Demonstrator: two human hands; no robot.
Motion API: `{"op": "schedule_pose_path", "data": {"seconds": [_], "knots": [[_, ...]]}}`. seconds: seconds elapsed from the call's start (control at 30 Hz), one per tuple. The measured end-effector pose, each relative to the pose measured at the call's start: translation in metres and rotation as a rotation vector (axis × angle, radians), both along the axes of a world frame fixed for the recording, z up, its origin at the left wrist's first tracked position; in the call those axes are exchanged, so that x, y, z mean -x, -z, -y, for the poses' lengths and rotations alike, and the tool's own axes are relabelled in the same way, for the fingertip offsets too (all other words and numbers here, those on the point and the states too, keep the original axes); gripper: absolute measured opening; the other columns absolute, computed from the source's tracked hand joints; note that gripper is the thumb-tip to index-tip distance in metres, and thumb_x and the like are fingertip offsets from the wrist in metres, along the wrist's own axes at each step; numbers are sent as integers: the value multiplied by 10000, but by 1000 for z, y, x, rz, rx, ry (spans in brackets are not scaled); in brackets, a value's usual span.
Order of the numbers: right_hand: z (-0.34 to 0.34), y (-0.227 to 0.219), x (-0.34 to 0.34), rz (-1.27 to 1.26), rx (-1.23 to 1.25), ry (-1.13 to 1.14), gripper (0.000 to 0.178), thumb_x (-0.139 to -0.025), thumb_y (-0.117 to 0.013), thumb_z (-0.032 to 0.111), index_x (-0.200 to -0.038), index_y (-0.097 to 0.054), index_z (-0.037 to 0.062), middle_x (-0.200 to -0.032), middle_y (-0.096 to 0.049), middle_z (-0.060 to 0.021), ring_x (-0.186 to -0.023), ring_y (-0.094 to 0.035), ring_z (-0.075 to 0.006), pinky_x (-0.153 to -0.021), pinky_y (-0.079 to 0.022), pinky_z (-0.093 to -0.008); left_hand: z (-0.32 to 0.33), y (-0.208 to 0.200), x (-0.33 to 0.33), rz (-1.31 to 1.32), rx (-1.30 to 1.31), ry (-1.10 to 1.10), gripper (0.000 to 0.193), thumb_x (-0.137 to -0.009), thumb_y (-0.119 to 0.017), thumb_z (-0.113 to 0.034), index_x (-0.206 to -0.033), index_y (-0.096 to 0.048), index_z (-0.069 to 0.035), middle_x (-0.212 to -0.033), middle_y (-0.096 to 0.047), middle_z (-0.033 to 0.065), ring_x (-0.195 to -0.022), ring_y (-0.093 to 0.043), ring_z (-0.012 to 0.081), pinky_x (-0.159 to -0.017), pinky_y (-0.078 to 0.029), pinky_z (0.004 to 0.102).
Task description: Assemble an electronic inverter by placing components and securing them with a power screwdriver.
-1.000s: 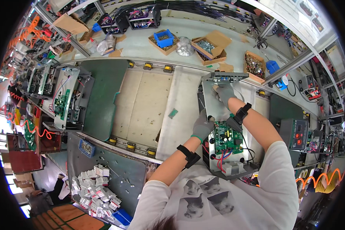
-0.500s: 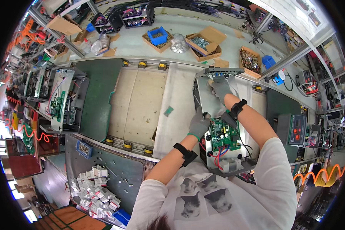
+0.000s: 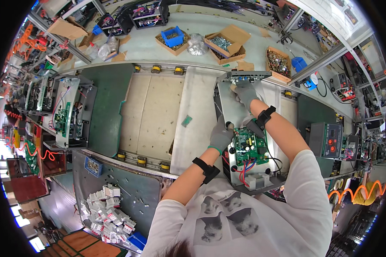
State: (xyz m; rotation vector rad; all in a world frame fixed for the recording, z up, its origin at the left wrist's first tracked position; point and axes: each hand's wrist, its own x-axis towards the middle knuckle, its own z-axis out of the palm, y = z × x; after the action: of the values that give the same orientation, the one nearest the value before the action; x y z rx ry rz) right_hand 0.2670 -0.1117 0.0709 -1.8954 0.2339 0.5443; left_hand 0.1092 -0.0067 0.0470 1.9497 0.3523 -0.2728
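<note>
An open metal equipment chassis (image 3: 221, 100) stands in front of me, with a green circuit board (image 3: 251, 145) in its near part and a dark end panel at its far end. Grey-gloved, my left hand (image 3: 221, 137) is closed at the left edge of the chassis, beside the board. My right hand (image 3: 246, 95), also gloved, reaches over the silvery plate near the far panel. Its fingers are bent together, and what they hold, if anything, is hidden. Red and blue wires (image 3: 245, 168) loop at the near end, next to a pale block (image 3: 258, 181).
A small green piece (image 3: 186, 121) lies on the white sheet to the left. Cardboard boxes of small hardware (image 3: 279, 64) line the far bench. Another open chassis (image 3: 68, 113) stands far left, a grey unit with a control panel (image 3: 330, 140) right. White-grey blocks (image 3: 111, 216) are piled lower left.
The whole view has shifted slightly, so the bench items sit a little further left. Both hands stay at nearly the same places on the chassis.
</note>
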Motion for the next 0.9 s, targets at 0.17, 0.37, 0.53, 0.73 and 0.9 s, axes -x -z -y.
{"op": "schedule_pose_path", "data": {"seconds": [0.17,0.37,0.53,0.73,0.9], "knots": [[0,0,-1,14,-19,-13,231,-878,-609,249,-822,-607,25,-644,-608,-55,-433,-459,-115,-397,-340,-268,-1,4,1,-2,36,-3,490,-846,-550,-191,-1288,-400,-43,-994,-621,242,-920,-604,390,-797,-472,433],[-2,15,-12,77,96,-28,240,-868,-607,254,-802,-614,23,-648,-618,-68,-441,-484,-140,-416,-370,-284,-2,-2,1,-9,42,23,481,-847,-542,-200,-1281,-406,-44,-1002,-621,235,-922,-605,385,-802,-467,436],[-8,0,-12,-59,-1,47,218,-861,-612,233,-819,-619,20,-628,-604,-80,-451,-503,-156,-432,-388,-288,-3,-17,1,-82,-50,34,467,-849,-539,-245,-1244,-428,-24,-1011,-616,244,-943,-594,400,-812,-463,441],[2,-42,-2,-30,157,-149,275,-863,-609,292,-919,-639,24,-652,-623,-70,-489,-524,-143,-458,-409,-286,-7,13,-2,25,14,62,500,-840,-564,-242,-1272,-403,-48,-1074,-605,240,-1001,-576,399,-840,-452,447],[44,-118,58,515,478,-460,362,-846,-604,324,-1098,-619,65,-975,-653,-89,-768,-619,-194,-711,-496,-316,-18,36,-7,-139,234,33,636,-789,-667,-372,-1228,-452,34,-1002,-606,152,-881,-594,236,-786,-474,325]]}}
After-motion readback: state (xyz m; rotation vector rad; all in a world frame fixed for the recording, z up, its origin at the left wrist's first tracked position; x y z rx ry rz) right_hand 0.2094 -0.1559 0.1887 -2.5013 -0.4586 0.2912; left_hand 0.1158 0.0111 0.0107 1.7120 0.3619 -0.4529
